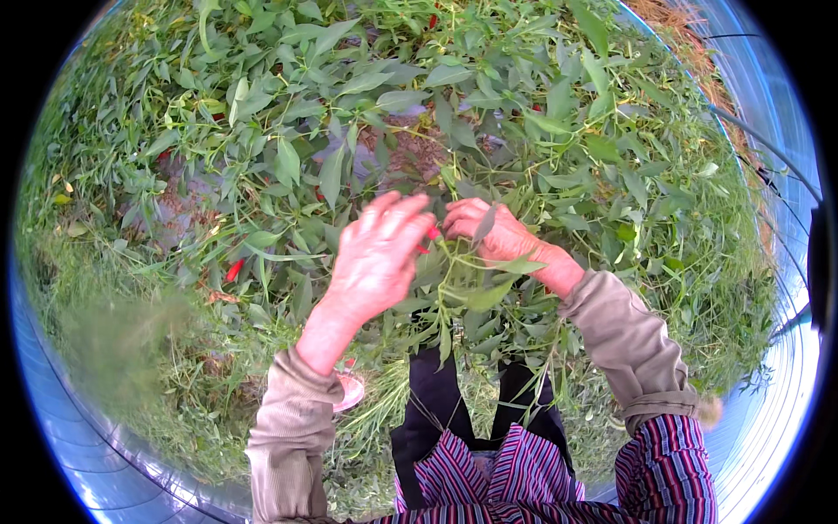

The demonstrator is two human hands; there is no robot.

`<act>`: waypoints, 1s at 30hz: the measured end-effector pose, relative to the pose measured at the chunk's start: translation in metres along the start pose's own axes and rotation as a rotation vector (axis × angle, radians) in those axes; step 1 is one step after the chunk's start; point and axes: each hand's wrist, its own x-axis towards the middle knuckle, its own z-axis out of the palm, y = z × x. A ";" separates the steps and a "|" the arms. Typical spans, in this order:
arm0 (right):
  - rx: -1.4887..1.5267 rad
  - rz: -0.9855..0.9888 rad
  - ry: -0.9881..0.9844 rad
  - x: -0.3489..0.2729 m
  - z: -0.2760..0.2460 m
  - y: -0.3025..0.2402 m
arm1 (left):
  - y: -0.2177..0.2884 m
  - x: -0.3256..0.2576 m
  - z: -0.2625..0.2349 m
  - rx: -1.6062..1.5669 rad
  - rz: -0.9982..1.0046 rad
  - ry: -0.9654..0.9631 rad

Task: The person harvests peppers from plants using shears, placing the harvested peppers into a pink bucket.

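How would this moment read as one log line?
left hand: open, at red chili | right hand: among leaves, grip unclear | pink bowl below

Small red chili (pixel 432 233) among leaves, betw. hands.

Soft, even daylight fills the scene, bright but without hard shadows. The fisheye lens bends everything toward a black rim, where a blue-white glare washes the edges. The left hand (pixel 375 258) looks slightly motion-smeared, and a grey-green blur (pixel 122 341) hangs out of focus lower left.
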 end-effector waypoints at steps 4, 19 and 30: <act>-0.080 0.114 -0.034 0.002 0.003 -0.015 | 0.011 0.012 0.031 0.278 0.121 -0.336; -0.148 0.117 -0.102 -0.037 0.029 -0.010 | 0.028 -0.041 -0.013 -1.339 -0.917 -0.047; 0.223 0.384 0.109 -0.038 0.106 0.009 | -0.093 0.217 0.070 -1.433 -0.756 0.319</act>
